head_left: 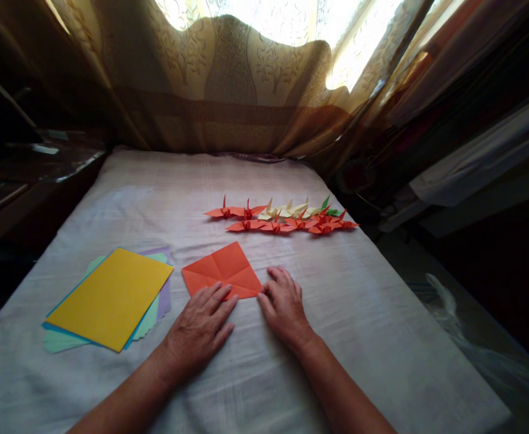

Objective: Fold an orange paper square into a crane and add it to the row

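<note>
An orange paper square [222, 270] with crease lines lies flat on the white cloth [155, 199]. My left hand [201, 328] rests palm down, its fingertips on the paper's near edge. My right hand [285, 304] lies flat at the paper's near right corner, fingertips touching it. Neither hand grips anything. Beyond the paper, several folded paper cranes [286, 218] in orange, red, pale yellow and green stand in two rows.
A stack of coloured sheets [110, 298], yellow on top, lies to the left of my left hand. A patterned curtain [228, 84] hangs at the far edge. Dark furniture [29, 175] stands left; the surface drops off on the right beside a plastic bag [454, 325].
</note>
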{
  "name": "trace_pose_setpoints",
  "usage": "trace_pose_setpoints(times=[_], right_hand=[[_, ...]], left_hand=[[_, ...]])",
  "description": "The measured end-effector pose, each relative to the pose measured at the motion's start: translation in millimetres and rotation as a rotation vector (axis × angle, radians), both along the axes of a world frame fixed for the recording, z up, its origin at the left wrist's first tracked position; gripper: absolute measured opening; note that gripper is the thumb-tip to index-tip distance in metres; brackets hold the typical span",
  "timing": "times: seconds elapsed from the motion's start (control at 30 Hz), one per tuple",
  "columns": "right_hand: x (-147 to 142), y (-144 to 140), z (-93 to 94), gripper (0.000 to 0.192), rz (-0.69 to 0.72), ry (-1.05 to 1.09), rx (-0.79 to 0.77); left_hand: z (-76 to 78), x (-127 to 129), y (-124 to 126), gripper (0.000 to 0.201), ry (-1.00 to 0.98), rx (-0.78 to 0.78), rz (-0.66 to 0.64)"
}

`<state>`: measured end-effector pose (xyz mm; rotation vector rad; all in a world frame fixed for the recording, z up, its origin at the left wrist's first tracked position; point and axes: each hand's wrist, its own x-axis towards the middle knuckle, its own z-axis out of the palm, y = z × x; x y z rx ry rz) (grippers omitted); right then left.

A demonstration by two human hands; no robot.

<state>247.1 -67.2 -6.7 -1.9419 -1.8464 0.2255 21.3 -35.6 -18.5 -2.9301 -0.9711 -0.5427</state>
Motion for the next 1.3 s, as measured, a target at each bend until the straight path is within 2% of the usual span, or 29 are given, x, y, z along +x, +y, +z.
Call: trace_pose_setpoints(times=[0.4,0.53,0.73,0.77,0.9,1.0,1.17,1.3], right_hand=[[-15,4,-0.2,0.008,-0.112,-0.023,0.034],[-18,6,1.2,0.008,-0.147,-0.028,0.003],[-14,3,-5.0,0.004,-0.134,-0.029,0.067],[-15,2,-7.1,0.005,-0.126,-0.032,0.089],[-22,5,-14.4,0.033,-0.128,-0.087,0.160],[-25,9,-16.9,0.039,-0.135,-0.106,0.158],[-6,10,-19.2,0.024,-0.168,-0.101,0.133],[11,8,-22.2,0.022,-0.211,-0.125,0.129]], left_hand=[[-1.3,1,-2,0.043,0.013,0.004,0.036],[-1.6,2,-2,0.044,0.035,-0.014,0.042],[-0.7,3,-2,0.044,0.037,-0.023,0.054],[-0.6,3,-2,0.044,0.033,-0.022,0.053],[-0.2,3,-1,0.045,0.029,-0.019,0.054],[0.5,4,-1,0.046,0.042,-0.022,0.050],[-1.6,2,-1,0.045,0.039,-0.064,0.058],[-2.1,1,-1,0.045,0.045,-0.096,0.070]])
